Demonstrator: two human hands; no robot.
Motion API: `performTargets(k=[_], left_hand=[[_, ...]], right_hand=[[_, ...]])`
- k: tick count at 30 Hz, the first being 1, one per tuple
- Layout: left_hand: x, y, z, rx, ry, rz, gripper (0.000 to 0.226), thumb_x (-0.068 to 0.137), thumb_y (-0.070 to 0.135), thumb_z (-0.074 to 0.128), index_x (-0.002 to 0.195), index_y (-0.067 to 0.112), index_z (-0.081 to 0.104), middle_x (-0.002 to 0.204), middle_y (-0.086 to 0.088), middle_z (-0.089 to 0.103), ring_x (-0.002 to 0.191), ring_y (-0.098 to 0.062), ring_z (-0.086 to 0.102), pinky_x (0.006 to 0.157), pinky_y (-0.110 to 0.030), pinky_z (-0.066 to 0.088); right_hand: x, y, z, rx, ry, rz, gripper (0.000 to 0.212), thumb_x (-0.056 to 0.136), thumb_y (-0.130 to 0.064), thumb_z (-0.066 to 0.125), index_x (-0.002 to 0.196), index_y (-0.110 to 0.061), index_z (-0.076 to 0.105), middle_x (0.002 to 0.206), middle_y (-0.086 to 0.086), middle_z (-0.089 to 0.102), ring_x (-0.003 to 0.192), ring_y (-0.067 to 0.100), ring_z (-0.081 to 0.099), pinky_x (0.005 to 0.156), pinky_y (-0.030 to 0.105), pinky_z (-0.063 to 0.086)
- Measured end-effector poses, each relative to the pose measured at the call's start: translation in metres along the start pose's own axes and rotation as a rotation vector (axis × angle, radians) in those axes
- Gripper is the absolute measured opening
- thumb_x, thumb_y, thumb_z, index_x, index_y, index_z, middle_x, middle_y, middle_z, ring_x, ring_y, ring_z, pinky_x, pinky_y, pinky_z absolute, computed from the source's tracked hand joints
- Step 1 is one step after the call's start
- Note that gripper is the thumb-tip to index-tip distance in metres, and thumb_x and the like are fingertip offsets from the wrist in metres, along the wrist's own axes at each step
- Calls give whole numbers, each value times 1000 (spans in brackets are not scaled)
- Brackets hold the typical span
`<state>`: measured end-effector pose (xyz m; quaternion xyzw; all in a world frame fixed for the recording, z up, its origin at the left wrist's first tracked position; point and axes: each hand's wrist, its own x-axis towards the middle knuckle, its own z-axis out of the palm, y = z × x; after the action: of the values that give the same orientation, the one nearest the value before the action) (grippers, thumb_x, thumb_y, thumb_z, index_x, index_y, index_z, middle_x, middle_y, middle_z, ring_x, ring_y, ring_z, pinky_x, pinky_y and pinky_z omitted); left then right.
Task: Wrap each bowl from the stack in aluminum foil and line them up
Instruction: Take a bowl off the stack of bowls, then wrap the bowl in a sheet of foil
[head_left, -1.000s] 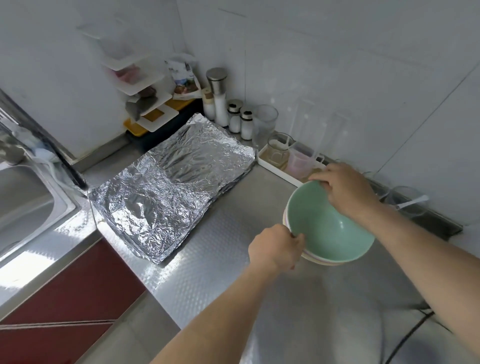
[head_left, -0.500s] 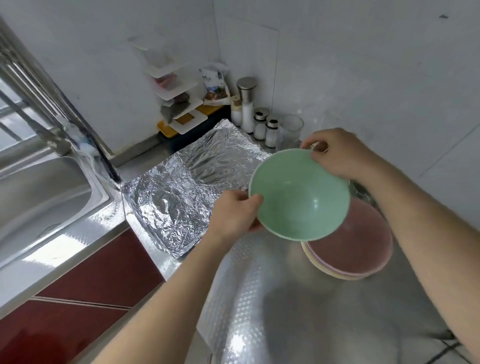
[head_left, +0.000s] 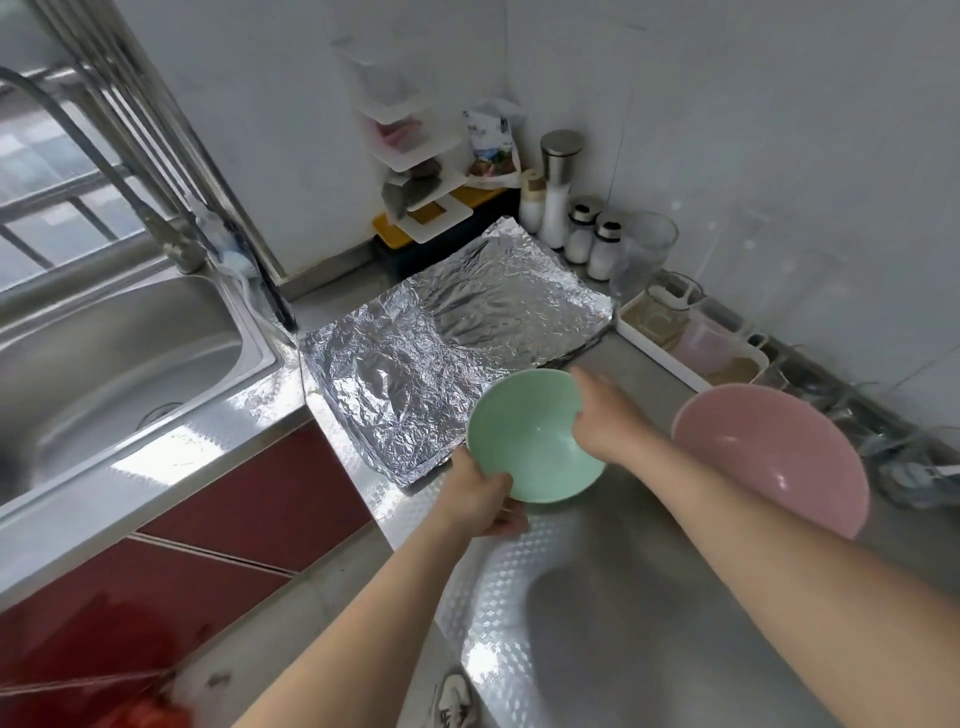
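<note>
I hold a green bowl with both hands just above the steel counter, at the near right corner of the foil. My left hand grips its near rim. My right hand grips its far right rim. The crinkled aluminum foil sheets lie flat on the counter behind the bowl. A pink bowl tops the stack at the right, behind my right forearm; the bowls under it are hidden.
A steel sink with a tap lies at the left. Shakers and jars stand in the back corner beside a white tiered rack. A white tray with cups sits along the right wall. The counter edge drops to red cabinets.
I lifted the green bowl off the stack and carried it left and down toward the foil's near corner. The pink bowl underneath is now uncovered.
</note>
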<state>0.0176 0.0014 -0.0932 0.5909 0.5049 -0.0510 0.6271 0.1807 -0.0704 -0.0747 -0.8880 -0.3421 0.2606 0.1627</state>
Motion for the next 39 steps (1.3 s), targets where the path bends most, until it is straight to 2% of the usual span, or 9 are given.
performTargets(k=[3, 9, 12, 15, 20, 24, 29, 31, 39], left_hand=[[3, -3, -3, 207, 33, 65, 33, 97, 23, 46, 125, 12, 32, 106, -22, 68, 74, -34, 68, 56, -34, 57], [9, 15, -2, 596, 177, 399, 79, 88, 10, 54, 154, 21, 12, 140, -14, 47, 114, -38, 55, 87, -39, 43], [12, 16, 3, 745, 181, 420, 78, 85, 9, 54, 152, 16, 15, 131, -18, 51, 109, -40, 56, 77, -38, 38], [7, 15, 3, 725, 203, 408, 63, 85, 7, 52, 143, 14, 27, 111, -13, 59, 92, -36, 58, 69, -34, 36], [3, 11, -12, 678, 244, 341, 15, 91, 17, 42, 100, 24, 53, 86, -5, 70, 76, -28, 68, 76, -42, 56], [7, 12, -26, 670, 214, 389, 17, 90, 17, 47, 83, 24, 61, 92, -3, 72, 85, -27, 68, 78, -36, 56], [34, 24, -60, 697, 228, 458, 30, 93, 15, 49, 116, 22, 67, 118, -2, 68, 109, -25, 62, 90, -36, 51], [53, 30, -79, 755, 204, 465, 33, 93, 17, 51, 124, 23, 63, 126, -3, 65, 113, -25, 61, 93, -39, 50], [138, 64, -150, 935, 208, 467, 55, 94, 23, 57, 146, 16, 39, 149, -10, 40, 128, -31, 47, 107, -50, 42]], right_hand=[[-4, 13, 7, 183, 98, 59, 54, 98, -16, 45, 150, -12, 31, 153, 12, 36, 138, 29, 36, 108, 32, 30], [-8, 25, 7, 130, 175, 137, 47, 103, -31, 33, 145, -11, 39, 147, 15, 44, 134, 33, 42, 105, 38, 33], [-14, 33, 11, 102, 150, 149, 40, 103, -32, 30, 122, -8, 55, 128, 21, 57, 118, 39, 52, 91, 42, 39], [-21, 43, 12, 91, 140, 171, 39, 103, -35, 29, 106, -9, 57, 118, 21, 60, 106, 39, 55, 84, 40, 40], [-24, 42, 11, 27, 151, 167, 46, 94, -9, 44, 139, -16, 48, 138, 12, 55, 121, 34, 52, 96, 38, 43], [-17, 8, 2, -70, 225, 72, 55, 90, -10, 49, 144, -17, 43, 138, 14, 55, 122, 34, 52, 96, 36, 43], [23, -44, -2, 832, 197, 235, 16, 79, -8, 57, 93, -11, 65, 87, 15, 53, 84, 28, 49, 73, 38, 43], [44, -62, -5, 1200, 111, 395, 8, 87, -2, 54, 88, -6, 61, 96, 14, 47, 91, 24, 45, 84, 35, 45], [110, -76, 18, 1184, 121, 855, 28, 85, -4, 49, 111, -9, 58, 152, 12, 30, 138, 36, 30, 110, 57, 25]])
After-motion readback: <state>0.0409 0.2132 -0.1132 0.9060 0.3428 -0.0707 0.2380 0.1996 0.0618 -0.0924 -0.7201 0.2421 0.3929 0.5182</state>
